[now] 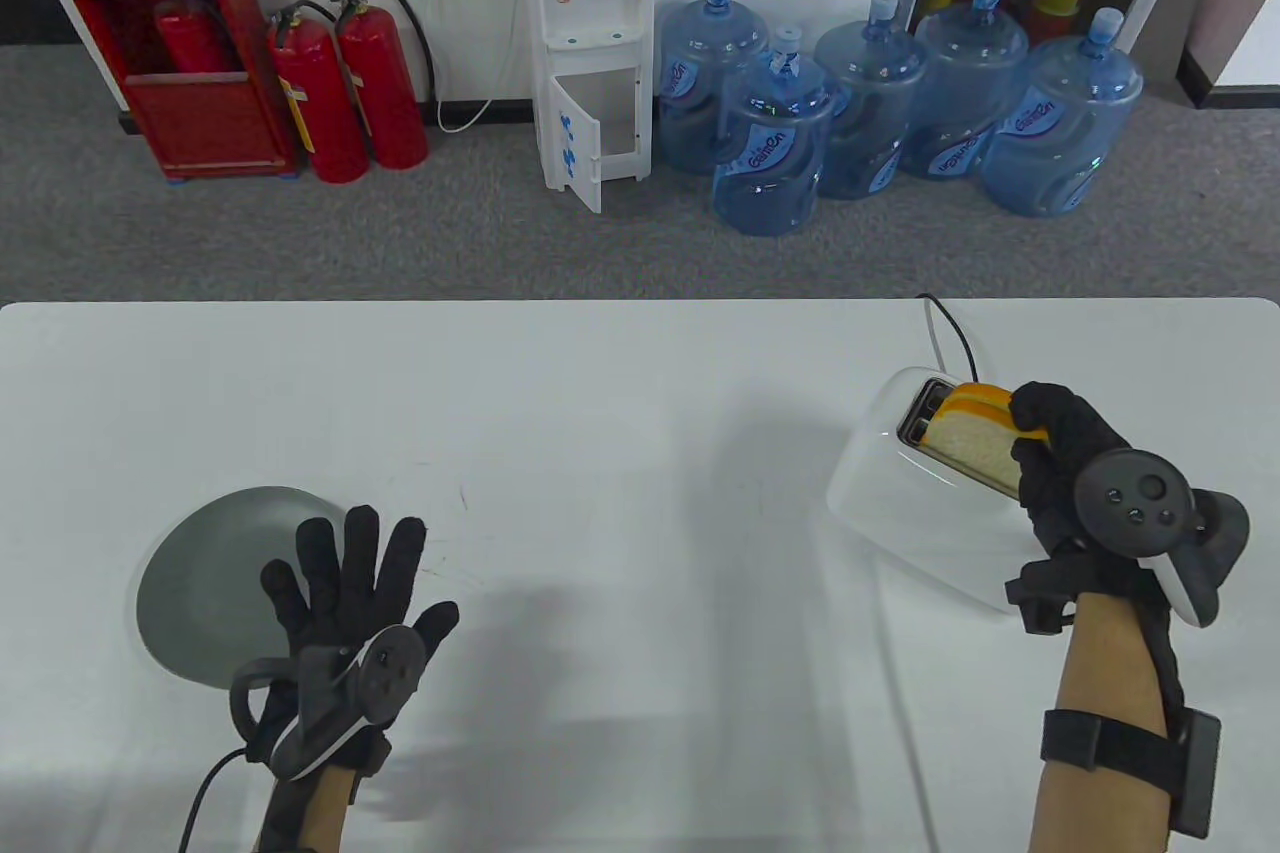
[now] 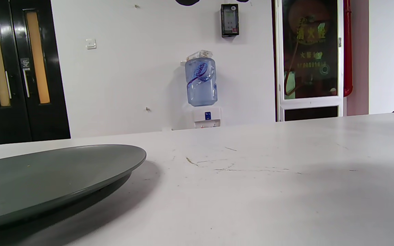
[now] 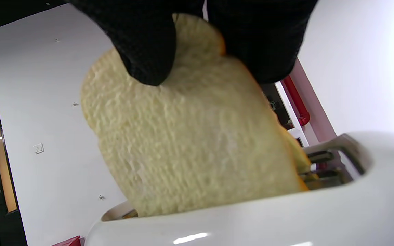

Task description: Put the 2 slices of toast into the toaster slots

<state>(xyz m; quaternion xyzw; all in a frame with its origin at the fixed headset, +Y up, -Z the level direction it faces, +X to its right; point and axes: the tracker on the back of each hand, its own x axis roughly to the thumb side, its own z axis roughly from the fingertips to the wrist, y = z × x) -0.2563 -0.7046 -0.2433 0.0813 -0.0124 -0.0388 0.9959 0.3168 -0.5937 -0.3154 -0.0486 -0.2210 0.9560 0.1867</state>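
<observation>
A white toaster (image 1: 890,493) stands at the table's right side. My right hand (image 1: 1030,428) pinches the top of a pale toast slice (image 1: 970,453) that stands upright, its lower edge down in the near slot. In the right wrist view the thumb and fingers (image 3: 142,44) grip that toast slice (image 3: 190,147) above the toaster (image 3: 286,212). The orange crust of a second slice (image 1: 968,390) shows just behind it in the far slot. My left hand (image 1: 350,583) hovers open with spread fingers at the right edge of a grey plate (image 1: 195,573), holding nothing.
The grey plate (image 2: 46,174) has nothing on it. A cable (image 1: 950,333) runs from the toaster off the table's far edge. Beyond the table stand water bottles (image 1: 770,153), a water dispenser (image 1: 590,43) and fire extinguishers (image 1: 350,93).
</observation>
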